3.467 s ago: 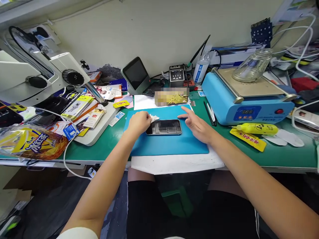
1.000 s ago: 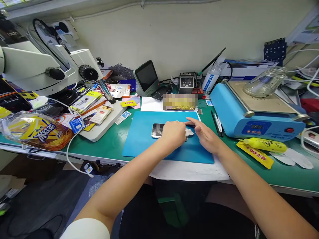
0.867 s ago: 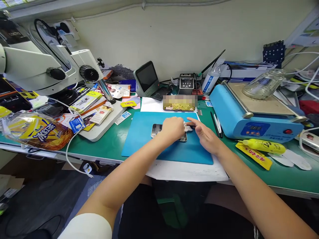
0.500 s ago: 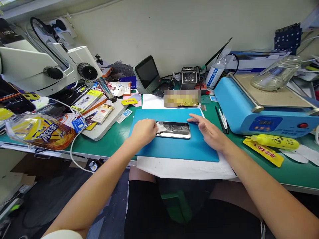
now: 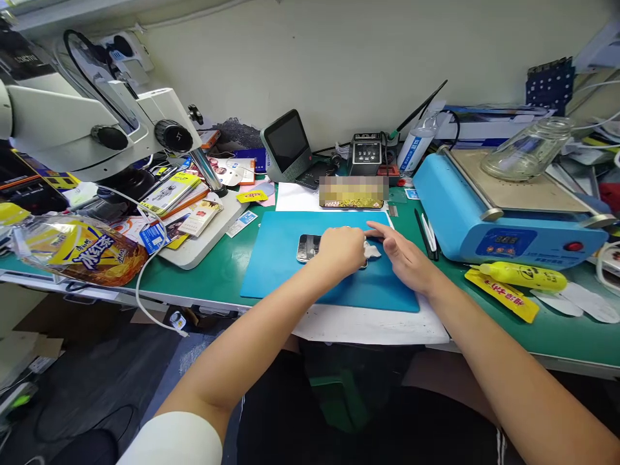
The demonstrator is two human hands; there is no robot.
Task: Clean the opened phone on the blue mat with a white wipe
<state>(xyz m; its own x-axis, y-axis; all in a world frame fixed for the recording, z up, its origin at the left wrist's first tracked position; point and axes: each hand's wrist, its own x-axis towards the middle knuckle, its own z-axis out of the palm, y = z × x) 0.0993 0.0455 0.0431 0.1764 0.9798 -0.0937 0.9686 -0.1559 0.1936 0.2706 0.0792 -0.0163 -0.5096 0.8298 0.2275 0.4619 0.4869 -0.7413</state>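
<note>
My left hand (image 5: 341,249) is closed around a crumpled white tissue (image 5: 372,250), which pokes out on its right side. It rests over the right part of a smartphone (image 5: 307,247), so most of the phone is hidden; only its dark left end shows clearly. My right hand (image 5: 401,257) lies at the phone's right end with its fingers stretched out and holds nothing. Both hands are above the blue mat (image 5: 276,278), and the phone lies flat on it.
A blue heating-plate machine (image 5: 445,213) with a glass jar (image 5: 527,152) on top stands right. Left are a microscope stand (image 5: 194,248) and a bottle of tea (image 5: 92,252). A yellow tube (image 5: 527,276), tweezers (image 5: 426,232) and a small screen device (image 5: 287,145) lie around.
My left hand has slid right along the phone with the tissue, from its left end to its right end. My right hand has stayed nearly in place.
</note>
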